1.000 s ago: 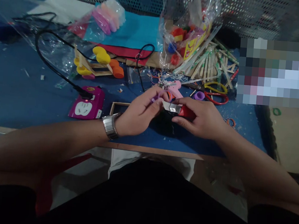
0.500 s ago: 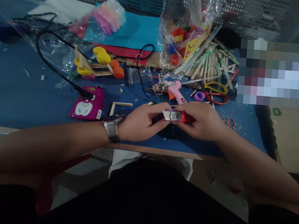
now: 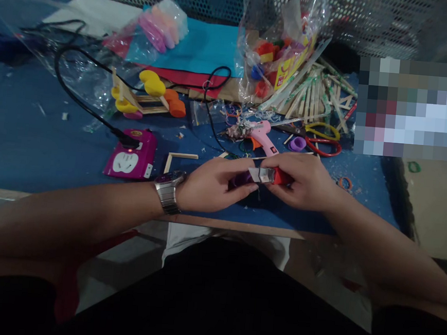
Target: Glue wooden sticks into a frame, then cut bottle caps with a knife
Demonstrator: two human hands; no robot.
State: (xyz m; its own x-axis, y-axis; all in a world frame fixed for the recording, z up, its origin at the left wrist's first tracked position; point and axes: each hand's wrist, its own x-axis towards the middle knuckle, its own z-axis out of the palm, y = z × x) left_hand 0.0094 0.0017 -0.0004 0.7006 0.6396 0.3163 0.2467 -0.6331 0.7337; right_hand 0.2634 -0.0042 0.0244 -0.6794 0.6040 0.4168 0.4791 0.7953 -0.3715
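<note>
My right hand (image 3: 302, 181) is closed around a red utility knife (image 3: 280, 176), its short blade pointing left. My left hand (image 3: 216, 183), with a metal watch on the wrist, grips a dark purple piece (image 3: 241, 178), mostly hidden by the fingers; its kind I cannot make out. The blade tip lies at the purple piece, between thumb and forefinger; whether it touches is unclear. Just beyond the hands rests a pink glue gun (image 3: 263, 137). A purple ring-shaped piece (image 3: 297, 144) and scissors (image 3: 323, 146) with red and yellow handles lie beside it.
A magenta power adapter (image 3: 131, 155) with a black cord stands left, near an L-shaped wooden stick frame (image 3: 183, 156). A stick model with yellow and orange pieces (image 3: 152, 84) sits behind. Wooden sticks (image 3: 310, 94) and a plastic bag (image 3: 279, 53) lie at the back; a cardboard box (image 3: 433, 204) stands right.
The knife has shifted slightly right with my right hand, and more of the purple piece shows in my left hand. The other things on the table have not moved.
</note>
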